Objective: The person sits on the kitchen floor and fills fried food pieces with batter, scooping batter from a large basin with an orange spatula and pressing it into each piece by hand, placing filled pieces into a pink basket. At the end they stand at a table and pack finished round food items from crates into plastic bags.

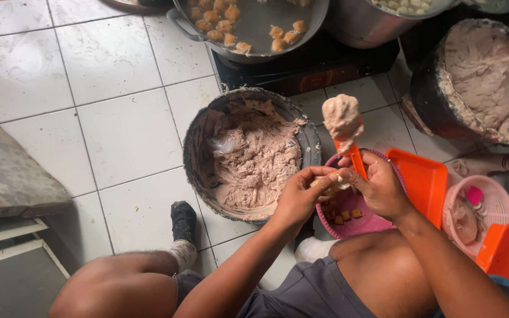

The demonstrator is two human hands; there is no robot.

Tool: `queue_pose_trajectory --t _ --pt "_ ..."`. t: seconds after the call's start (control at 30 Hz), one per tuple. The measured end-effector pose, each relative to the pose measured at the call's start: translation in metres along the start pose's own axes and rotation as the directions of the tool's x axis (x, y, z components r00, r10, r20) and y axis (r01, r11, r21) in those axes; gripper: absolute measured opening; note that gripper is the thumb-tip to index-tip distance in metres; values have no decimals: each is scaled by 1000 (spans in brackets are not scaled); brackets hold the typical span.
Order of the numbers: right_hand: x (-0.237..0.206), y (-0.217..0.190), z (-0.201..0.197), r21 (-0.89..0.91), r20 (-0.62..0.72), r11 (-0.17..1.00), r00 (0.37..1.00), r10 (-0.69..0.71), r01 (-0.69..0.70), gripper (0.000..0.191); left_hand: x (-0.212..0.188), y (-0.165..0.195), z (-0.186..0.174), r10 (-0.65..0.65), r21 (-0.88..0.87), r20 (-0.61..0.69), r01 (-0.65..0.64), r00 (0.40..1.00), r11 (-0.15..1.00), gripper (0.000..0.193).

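Note:
My left hand (299, 197) pinches a small pale piece of food (329, 185) over a pink basket (365, 222) that holds a few browned cubes. My right hand (381, 187) grips an orange spoon (356, 159) upright, its bowl heaped with pinkish-grey paste (342, 116). The two hands meet at the fingertips around the piece. Just to the left stands a dark round bowl (194, 138) with more of the same paste (255, 159) in it.
A metal pot (319, 15) of liquid with floating browned pieces sits on a black stove (313, 68). Another dark tub of paste (437, 97) is at right, beside orange trays (425, 179) and a small pink basket (496, 203). My legs and white tiles lie below.

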State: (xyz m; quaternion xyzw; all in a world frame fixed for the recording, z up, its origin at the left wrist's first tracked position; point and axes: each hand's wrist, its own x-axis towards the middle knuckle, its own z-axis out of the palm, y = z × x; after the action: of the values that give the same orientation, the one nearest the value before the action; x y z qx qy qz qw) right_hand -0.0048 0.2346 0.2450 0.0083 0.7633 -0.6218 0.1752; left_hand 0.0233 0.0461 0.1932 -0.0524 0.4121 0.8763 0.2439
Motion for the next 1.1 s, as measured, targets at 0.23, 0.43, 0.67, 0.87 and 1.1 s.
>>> queue_pose_trajectory --t 0.23,0.43,0.67,0.87,1.1 --pt "-14 7 -8 -42 73 988 986 150 -147 50 11 33 -23 119 -181 -337 -188 934 965 25" --pt "-15 -5 6 -276 96 949 987 -129 151 38 2 41 -5 315 -83 -267 -348 911 934 32" --pt "-17 -33 11 -729 -98 663 933 -346 169 27 -1 53 -14 376 -139 -54 -380 925 914 55" --pt "-25 -37 7 -906 -29 346 778 -627 245 25 2 65 -27 344 -43 109 -342 933 939 73" --pt "-42 -38 6 -981 73 70 672 -737 183 26 2 64 -42 364 138 225 -400 904 906 61"
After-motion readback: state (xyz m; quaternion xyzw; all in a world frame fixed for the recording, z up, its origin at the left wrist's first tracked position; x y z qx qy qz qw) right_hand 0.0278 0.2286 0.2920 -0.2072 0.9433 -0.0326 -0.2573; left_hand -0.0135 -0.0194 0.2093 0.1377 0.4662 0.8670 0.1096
